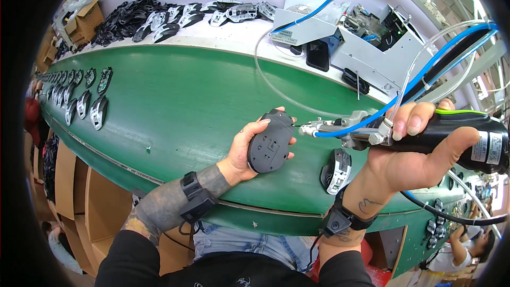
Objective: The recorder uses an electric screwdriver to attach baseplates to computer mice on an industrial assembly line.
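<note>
A dark computer mouse (271,146), its underside turned toward me, rests in my left hand (243,151), thumb over one edge and fingertips showing along the other. My right hand (411,151) is wrapped around a black electric screwdriver (461,137) held sideways. The driver's metal nose (319,127), with a blue hose and a clear tube attached, points left at the upper right edge of the mouse. Its thin tip lies close to that edge; whether it touches, I cannot tell. A partly built mouse (336,171) lies on the green belt just below the driver.
Rows of mouse parts (82,103) sit on the green belt (175,95) at left. Mouse shells (183,15) and black parts (127,16) cover the white shelf behind. A screw feeder box (372,48) and phone (317,55) stand at back right. Blue hoses (441,48) hang at right.
</note>
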Demonstrator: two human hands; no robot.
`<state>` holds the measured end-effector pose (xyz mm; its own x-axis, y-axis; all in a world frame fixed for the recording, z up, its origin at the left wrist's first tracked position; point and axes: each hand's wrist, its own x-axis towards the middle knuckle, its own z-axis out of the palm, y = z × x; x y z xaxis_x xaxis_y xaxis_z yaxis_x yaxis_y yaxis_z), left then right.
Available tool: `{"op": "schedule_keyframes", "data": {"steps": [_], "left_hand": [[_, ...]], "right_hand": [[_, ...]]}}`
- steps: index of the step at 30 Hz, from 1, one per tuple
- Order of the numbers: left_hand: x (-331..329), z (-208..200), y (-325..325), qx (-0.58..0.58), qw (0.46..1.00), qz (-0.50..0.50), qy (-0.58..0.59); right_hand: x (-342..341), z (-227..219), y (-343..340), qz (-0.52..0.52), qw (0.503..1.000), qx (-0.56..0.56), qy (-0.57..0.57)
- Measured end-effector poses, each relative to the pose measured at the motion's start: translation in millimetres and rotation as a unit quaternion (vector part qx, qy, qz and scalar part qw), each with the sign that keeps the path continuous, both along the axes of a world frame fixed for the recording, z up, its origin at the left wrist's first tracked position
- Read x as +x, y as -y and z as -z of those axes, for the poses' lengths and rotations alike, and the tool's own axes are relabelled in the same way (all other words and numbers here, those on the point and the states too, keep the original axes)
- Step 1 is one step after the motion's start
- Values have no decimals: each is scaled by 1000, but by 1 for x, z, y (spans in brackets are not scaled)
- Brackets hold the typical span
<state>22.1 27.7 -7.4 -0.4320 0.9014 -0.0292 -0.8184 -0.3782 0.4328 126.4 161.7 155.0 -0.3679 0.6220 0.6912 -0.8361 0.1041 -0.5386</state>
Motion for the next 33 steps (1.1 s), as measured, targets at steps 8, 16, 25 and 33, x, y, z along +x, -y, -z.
{"op": "schedule_keyframes", "data": {"steps": [8,16,25,33], "left_hand": [[-1,-3,3,31,999,32,19],[-26,15,-2,-131,985,-103,49],[-32,7,1,-62,988,-136,42],[-42,3,2,-75,978,-191,28]], "right_hand": [[-1,-1,8,-15,1000,1,3],[6,-7,18,-15,999,-3,34],[1,-5,29,-19,998,3,52],[16,-16,17,53,996,-17,64]]}}
